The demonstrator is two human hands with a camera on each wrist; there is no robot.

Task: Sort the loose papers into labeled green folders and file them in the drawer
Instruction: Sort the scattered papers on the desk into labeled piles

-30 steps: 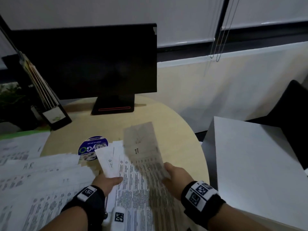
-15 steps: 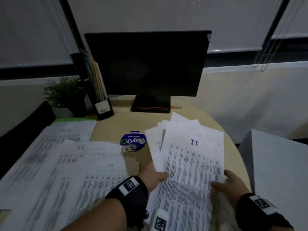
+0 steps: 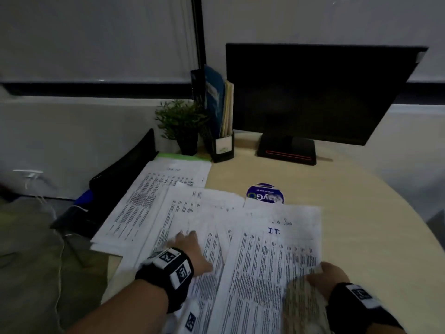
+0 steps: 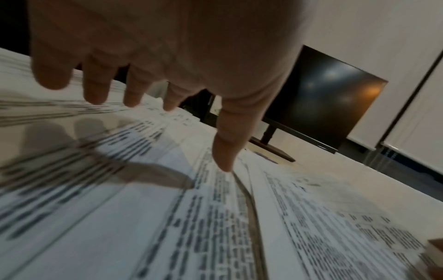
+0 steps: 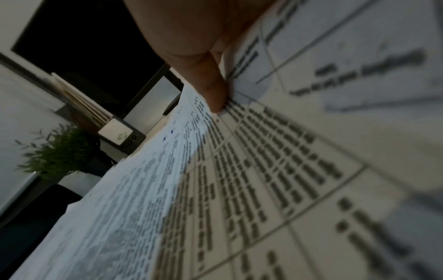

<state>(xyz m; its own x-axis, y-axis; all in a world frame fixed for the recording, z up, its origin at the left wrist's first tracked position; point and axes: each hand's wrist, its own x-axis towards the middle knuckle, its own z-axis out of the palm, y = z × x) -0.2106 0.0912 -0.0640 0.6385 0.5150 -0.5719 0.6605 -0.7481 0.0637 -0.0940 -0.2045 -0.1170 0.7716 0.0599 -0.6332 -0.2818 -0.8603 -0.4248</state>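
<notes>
The left hand (image 3: 190, 251) hovers just over the spread papers with fingers (image 4: 94, 89) straight and apart, gripping nothing. The right hand (image 3: 328, 276) pinches the near right edge of the sheaf marked IT (image 3: 272, 266), thumb (image 5: 210, 83) pressed on top. These sheets are thin, limp and slick on each other, so they will likely fan or slide; better to square them and grip a whole edge. The HR pile (image 3: 192, 213) lies beside it on the table (image 3: 361, 201); a green folder (image 3: 178, 156) peeks out beyond.
</notes>
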